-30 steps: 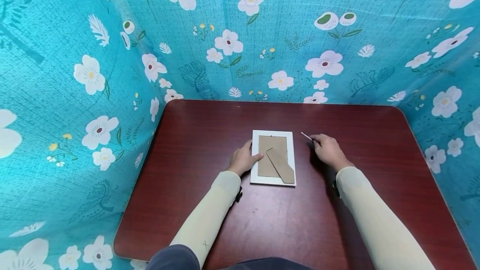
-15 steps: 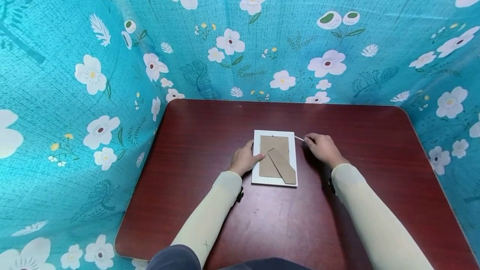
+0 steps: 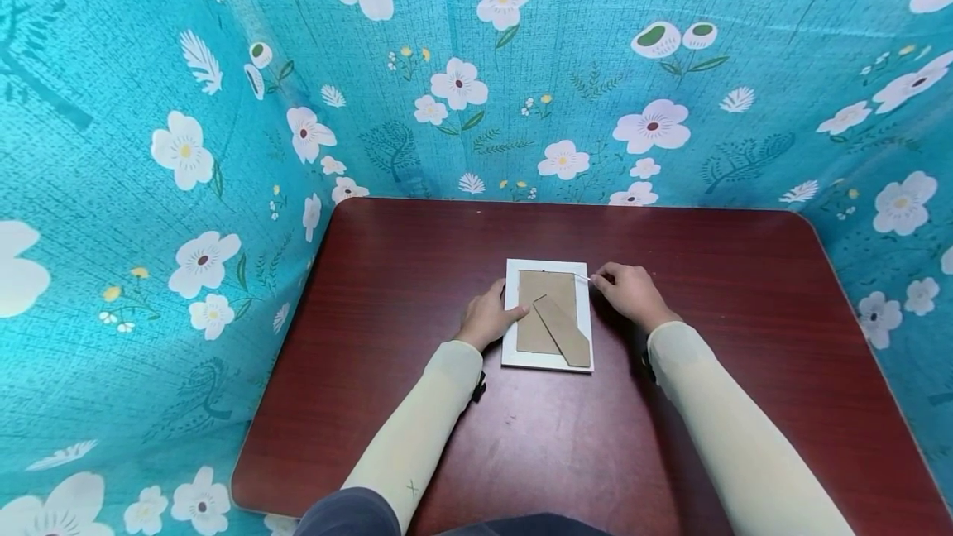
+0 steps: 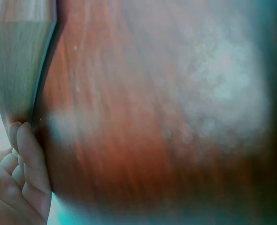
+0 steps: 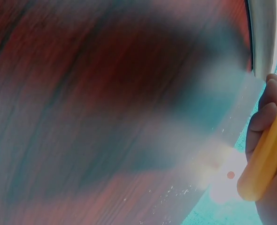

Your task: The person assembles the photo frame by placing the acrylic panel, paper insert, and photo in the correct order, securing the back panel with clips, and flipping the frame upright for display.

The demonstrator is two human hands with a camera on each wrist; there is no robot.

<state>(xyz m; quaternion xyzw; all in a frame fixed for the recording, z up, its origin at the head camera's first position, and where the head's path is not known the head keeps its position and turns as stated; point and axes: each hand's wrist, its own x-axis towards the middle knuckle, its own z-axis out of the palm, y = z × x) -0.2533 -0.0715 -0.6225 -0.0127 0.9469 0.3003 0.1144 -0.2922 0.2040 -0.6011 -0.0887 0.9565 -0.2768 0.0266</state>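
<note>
A white picture frame [image 3: 548, 362] lies face down at the table's middle, its brown cardboard back and folded stand [image 3: 563, 331] facing up. My left hand [image 3: 487, 317] holds its left edge, thumb on the white border; in the left wrist view the fingers [image 4: 28, 164] curl against the frame's side [image 4: 16, 61]. My right hand [image 3: 631, 293] grips a small screwdriver with a yellow handle [image 5: 265, 150]. Its thin metal shaft [image 3: 581, 277] reaches the frame's upper right edge. The frame's edge [image 5: 263, 33] shows beside the right fingers [image 5: 270, 93].
The dark red wooden table [image 3: 417, 271] has rounded corners. A turquoise flowered cloth [image 3: 223, 147] stands as a wall close around its back, left and right sides. Cream sleeves cover both forearms.
My right hand has slid left with the screwdriver, from beside the frame to its upper right edge. The left hand and the frame have stayed put.
</note>
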